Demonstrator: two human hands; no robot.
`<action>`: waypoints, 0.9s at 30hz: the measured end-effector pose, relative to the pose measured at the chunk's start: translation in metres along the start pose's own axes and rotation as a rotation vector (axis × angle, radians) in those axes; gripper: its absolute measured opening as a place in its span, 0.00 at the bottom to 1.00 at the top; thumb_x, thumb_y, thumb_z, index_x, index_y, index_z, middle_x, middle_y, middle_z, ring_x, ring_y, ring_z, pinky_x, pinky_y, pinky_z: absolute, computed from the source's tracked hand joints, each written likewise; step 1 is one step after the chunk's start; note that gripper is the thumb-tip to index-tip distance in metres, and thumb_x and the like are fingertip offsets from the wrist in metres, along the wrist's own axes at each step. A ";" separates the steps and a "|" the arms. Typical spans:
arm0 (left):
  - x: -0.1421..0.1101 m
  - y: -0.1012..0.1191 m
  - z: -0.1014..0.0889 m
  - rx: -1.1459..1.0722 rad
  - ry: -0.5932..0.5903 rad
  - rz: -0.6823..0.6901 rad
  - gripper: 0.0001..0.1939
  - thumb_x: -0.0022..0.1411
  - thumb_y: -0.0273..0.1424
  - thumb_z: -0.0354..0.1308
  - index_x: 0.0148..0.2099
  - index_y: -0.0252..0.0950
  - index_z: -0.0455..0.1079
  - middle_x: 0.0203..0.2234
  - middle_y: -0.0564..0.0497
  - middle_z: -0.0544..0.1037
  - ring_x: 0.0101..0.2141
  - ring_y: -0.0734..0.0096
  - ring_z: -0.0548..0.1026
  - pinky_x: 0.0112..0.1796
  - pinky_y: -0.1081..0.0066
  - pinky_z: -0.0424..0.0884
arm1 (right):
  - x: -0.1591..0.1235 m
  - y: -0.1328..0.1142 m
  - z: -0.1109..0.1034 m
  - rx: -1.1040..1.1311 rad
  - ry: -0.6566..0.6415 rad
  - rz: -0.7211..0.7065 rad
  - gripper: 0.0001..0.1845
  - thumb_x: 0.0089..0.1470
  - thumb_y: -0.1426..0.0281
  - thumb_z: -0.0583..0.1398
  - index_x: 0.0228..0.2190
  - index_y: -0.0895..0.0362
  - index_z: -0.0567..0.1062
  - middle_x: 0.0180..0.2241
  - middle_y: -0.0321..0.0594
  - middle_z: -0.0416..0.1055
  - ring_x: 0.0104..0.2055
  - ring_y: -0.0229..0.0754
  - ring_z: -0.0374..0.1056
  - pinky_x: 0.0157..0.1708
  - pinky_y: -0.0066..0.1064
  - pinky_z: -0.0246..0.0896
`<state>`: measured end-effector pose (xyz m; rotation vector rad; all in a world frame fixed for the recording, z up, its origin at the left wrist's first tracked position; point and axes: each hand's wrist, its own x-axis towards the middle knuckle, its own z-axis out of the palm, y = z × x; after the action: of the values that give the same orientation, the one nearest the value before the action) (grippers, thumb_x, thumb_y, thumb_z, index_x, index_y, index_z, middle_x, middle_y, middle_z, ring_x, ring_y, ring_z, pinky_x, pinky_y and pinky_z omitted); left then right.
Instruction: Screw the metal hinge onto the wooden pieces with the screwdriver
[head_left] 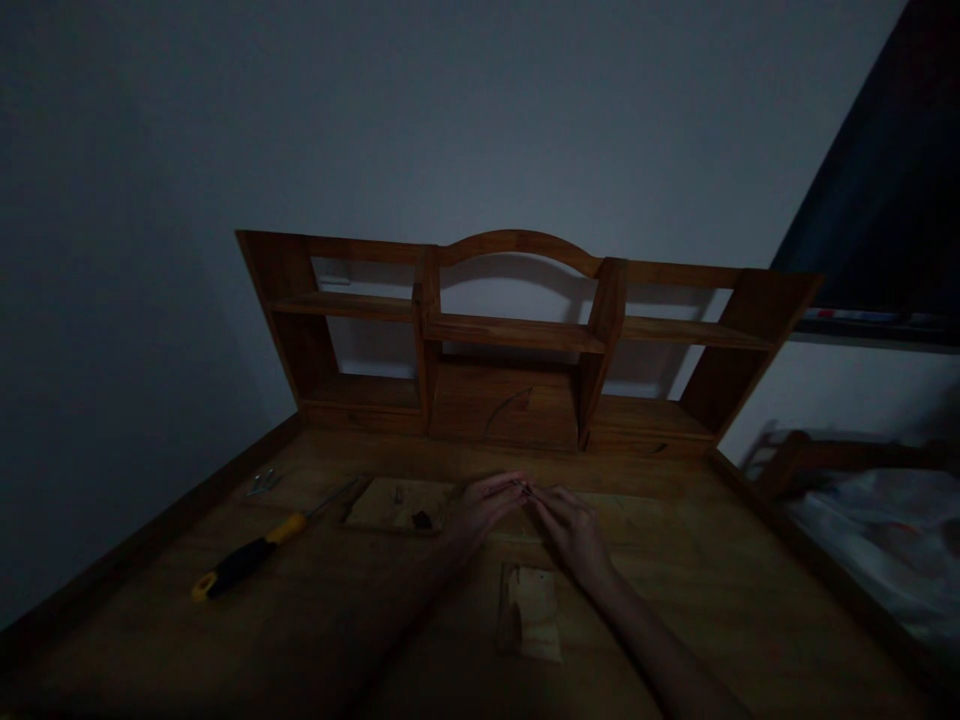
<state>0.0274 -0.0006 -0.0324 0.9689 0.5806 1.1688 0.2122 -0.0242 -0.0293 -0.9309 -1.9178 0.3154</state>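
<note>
My left hand (484,508) and my right hand (568,522) meet above the middle of the wooden desk. Both have their fingertips pinched together around something small and dark, too dim to name. Left of my hands lies a flat wooden board (379,503) with a small dark piece (421,520) on it. Below them, nearer to me, rests a smaller wooden block (536,610) with a pale, rough face. A screwdriver (259,550) with a yellow and black handle lies at the left, its shaft pointing toward the board.
Several small metal pieces (262,483) lie near the desk's left edge. A wooden shelf unit (517,333) stands along the back of the desk (735,580). Beyond the right edge are a wooden frame and a whitish plastic bag (885,530). The room is dark.
</note>
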 end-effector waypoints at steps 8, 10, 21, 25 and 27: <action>-0.001 0.001 0.000 -0.001 -0.020 0.043 0.24 0.53 0.35 0.72 0.51 0.29 0.77 0.51 0.35 0.77 0.55 0.48 0.74 0.62 0.52 0.61 | -0.002 0.009 0.004 0.004 0.004 -0.042 0.19 0.65 0.69 0.56 0.55 0.49 0.75 0.45 0.44 0.76 0.45 0.43 0.74 0.46 0.35 0.70; -0.001 0.001 -0.001 0.005 -0.041 0.057 0.24 0.53 0.34 0.71 0.51 0.30 0.77 0.51 0.35 0.77 0.55 0.49 0.73 0.63 0.53 0.61 | -0.001 0.009 0.003 0.000 0.003 -0.055 0.19 0.65 0.70 0.57 0.55 0.49 0.75 0.45 0.44 0.76 0.45 0.43 0.74 0.46 0.35 0.70; 0.003 -0.004 -0.006 0.030 -0.043 0.104 0.19 0.55 0.34 0.70 0.49 0.32 0.77 0.49 0.38 0.79 0.52 0.53 0.75 0.60 0.55 0.65 | 0.003 0.010 0.002 -0.026 -0.002 -0.090 0.18 0.65 0.69 0.57 0.54 0.52 0.76 0.44 0.46 0.77 0.44 0.44 0.75 0.45 0.36 0.71; 0.002 -0.002 -0.005 0.057 -0.038 0.099 0.20 0.55 0.34 0.70 0.49 0.32 0.77 0.49 0.39 0.78 0.53 0.53 0.75 0.60 0.56 0.65 | 0.003 0.010 0.003 -0.014 -0.014 -0.090 0.18 0.65 0.67 0.58 0.54 0.51 0.76 0.46 0.44 0.76 0.45 0.44 0.74 0.46 0.36 0.70; 0.002 -0.002 -0.005 0.063 -0.041 0.100 0.20 0.55 0.34 0.70 0.50 0.32 0.76 0.49 0.38 0.78 0.53 0.54 0.75 0.60 0.57 0.65 | 0.003 0.009 0.002 -0.013 -0.022 -0.089 0.18 0.65 0.67 0.58 0.54 0.50 0.75 0.46 0.44 0.76 0.46 0.44 0.74 0.47 0.36 0.70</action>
<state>0.0252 0.0031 -0.0363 1.0835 0.5438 1.2222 0.2139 -0.0159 -0.0337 -0.8514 -1.9770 0.2616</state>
